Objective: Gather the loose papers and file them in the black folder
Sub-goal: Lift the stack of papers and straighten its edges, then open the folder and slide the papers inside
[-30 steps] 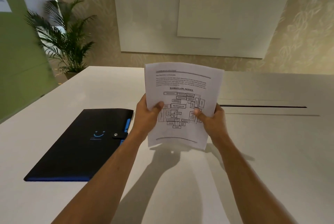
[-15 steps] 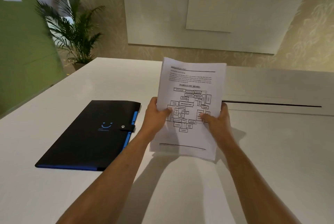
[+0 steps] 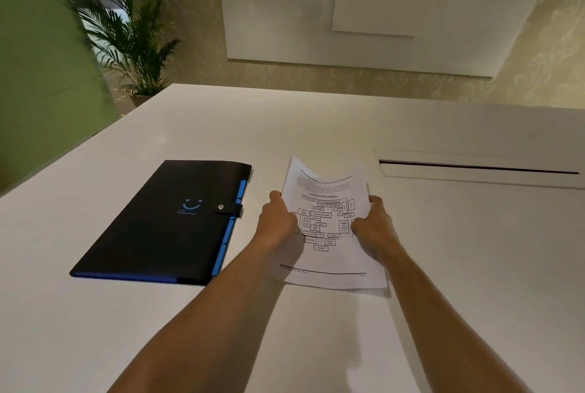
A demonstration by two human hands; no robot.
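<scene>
papers (image 3: 329, 228) lowered from upright onto table (image 3: 443, 250), beside folder (image 3: 164, 224)

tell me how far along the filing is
Gathering looks done: the papers are one stack, gripped by the left hand and right hand, low over the table. Filing is left: the folder lies beside them, strap snapped shut, so it must be opened first.

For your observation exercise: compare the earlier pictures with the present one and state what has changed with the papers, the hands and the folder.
Both hands, left and right, have brought the papers down from upright in the air to lie low over the table, near edge about touching it. Both keep their grip on the side edges. The folder stays shut, snap fastened, to the left.
</scene>
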